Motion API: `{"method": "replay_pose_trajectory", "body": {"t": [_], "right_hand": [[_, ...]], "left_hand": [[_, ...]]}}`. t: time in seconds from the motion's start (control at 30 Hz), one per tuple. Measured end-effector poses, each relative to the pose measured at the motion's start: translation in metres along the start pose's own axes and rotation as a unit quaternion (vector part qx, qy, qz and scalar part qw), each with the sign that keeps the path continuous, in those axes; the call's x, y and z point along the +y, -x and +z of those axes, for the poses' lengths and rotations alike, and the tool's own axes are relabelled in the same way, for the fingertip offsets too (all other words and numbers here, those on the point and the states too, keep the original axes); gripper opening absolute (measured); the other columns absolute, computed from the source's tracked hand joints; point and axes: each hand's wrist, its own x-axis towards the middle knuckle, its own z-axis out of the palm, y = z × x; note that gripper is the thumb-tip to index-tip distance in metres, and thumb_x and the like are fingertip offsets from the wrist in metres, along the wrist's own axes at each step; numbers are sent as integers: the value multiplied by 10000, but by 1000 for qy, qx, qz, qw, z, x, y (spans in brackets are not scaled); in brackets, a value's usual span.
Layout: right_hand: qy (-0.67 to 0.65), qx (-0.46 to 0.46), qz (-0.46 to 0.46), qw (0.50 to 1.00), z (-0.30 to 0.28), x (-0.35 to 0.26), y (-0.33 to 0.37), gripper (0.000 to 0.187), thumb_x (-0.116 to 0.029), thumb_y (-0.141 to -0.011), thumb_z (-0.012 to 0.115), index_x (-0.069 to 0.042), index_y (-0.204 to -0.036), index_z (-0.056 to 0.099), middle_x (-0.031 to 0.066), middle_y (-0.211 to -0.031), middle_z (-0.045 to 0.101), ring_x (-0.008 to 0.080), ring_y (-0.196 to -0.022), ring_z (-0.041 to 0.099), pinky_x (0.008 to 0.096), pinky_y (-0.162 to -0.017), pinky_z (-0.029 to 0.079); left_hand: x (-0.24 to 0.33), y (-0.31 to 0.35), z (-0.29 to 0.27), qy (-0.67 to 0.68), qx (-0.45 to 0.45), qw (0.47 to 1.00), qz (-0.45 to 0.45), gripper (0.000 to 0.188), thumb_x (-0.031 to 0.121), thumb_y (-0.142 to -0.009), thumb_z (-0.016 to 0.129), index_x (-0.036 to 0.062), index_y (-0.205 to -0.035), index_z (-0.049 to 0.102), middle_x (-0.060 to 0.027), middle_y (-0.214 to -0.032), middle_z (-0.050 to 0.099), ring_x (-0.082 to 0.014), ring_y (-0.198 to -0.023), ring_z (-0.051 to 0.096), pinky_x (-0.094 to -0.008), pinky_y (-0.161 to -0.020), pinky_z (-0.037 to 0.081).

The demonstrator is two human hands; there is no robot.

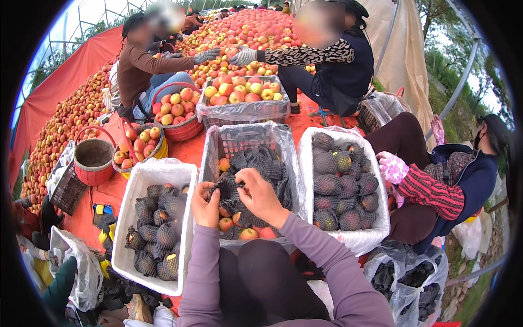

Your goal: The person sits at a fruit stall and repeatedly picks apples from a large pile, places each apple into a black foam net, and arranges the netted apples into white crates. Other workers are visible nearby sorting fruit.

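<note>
Both hands are pinched on a black foam net sleeve point(229, 189), my left hand point(206, 205) at its left side and my right hand point(262, 195) at its right. They are over a plastic-lined grey crate point(210, 150) in front of my knees. Inside it lies a heap of dark net sleeves point(267, 163), with bare red and yellow apples point(249, 234) showing near the front. Whether an apple is inside the held sleeve cannot be made out.
White boxes of netted apples stand left point(187, 234) and right point(348, 240). Beyond are a crate of bare apples point(237, 97), red baskets point(93, 158) and a huge apple pile point(256, 27). Co-workers sit ahead and at right point(457, 185). Bagged sleeves point(408, 278) lie lower right.
</note>
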Motion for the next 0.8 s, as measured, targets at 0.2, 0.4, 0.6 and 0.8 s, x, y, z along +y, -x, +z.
{"method": "replay_pose_trajectory", "body": {"t": [0.2,0.4,0.6,0.8], "right_hand": [[290,-94,-55,951,12,28,15,159,-80,-749,543,-75,-905,571,132,-953,570,239,-665,606,351,-555,487],[-611,-189,415,647,-7,43,-17,101,-75,-823,489,-72,-909,436,54,-763,542,95,-569,475,224,-510,406],[-695,-99,337,627,27,59,-25,218,-61,-806,519,-78,-1018,471,43,-964,545,135,-869,522,319,-775,446],[-12,-512,27,859,101,149,86,438,-123,-760,572,-5,-1176,503,169,-1123,566,267,-973,572,384,-767,446]], "left_hand": [[22,6,11,-176,-9,971,159,147,-7,-767,567,38,-900,528,-70,-626,547,-129,-547,553,-285,-498,406],[27,18,14,-334,-69,923,177,279,40,-742,582,118,-1001,513,-98,-572,478,-297,-542,524,-369,-503,396],[34,18,15,-260,-34,953,150,310,90,-786,594,82,-1073,477,-50,-540,473,-234,-468,502,-338,-466,378],[31,19,18,-175,-60,976,117,216,39,-832,553,10,-1037,491,22,-543,394,-43,-496,355,-222,-466,292]]}}
